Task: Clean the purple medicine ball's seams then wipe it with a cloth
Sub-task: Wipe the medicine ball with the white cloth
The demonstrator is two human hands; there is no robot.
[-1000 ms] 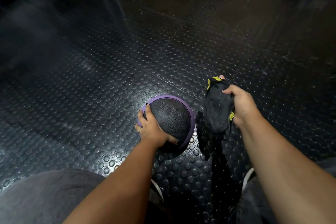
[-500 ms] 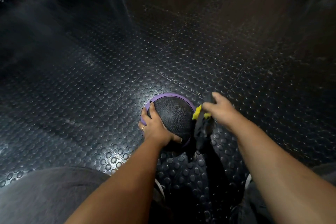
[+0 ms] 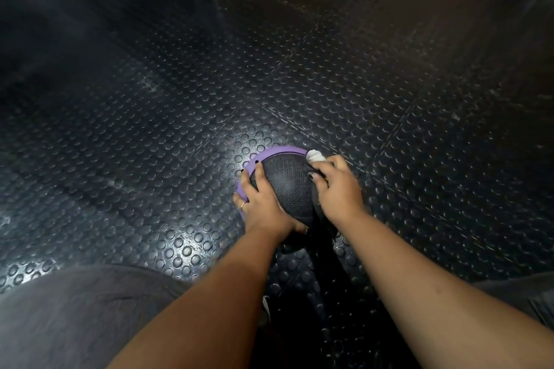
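The medicine ball [image 3: 286, 181], black textured with a purple band along its far and left edge, sits on the studded rubber floor. My left hand [image 3: 263, 203] grips its left side, fingers curled over the purple band. My right hand [image 3: 338, 188] presses a dark cloth [image 3: 317, 206] against the ball's right side, fingers bunched round it. A pale bit of the cloth [image 3: 314, 155] sticks out past my fingertips at the ball's far right edge. The cloth's tail hangs down to the floor under my wrist.
Black studded rubber floor tiles [image 3: 180, 128] spread all around the ball. My knees in grey fabric [image 3: 75, 308] fill the lower left and right corners. The far part of the floor is dim.
My right hand brought the cloth from the air at the right down onto the ball's right side. My left hand kept its hold on the ball.
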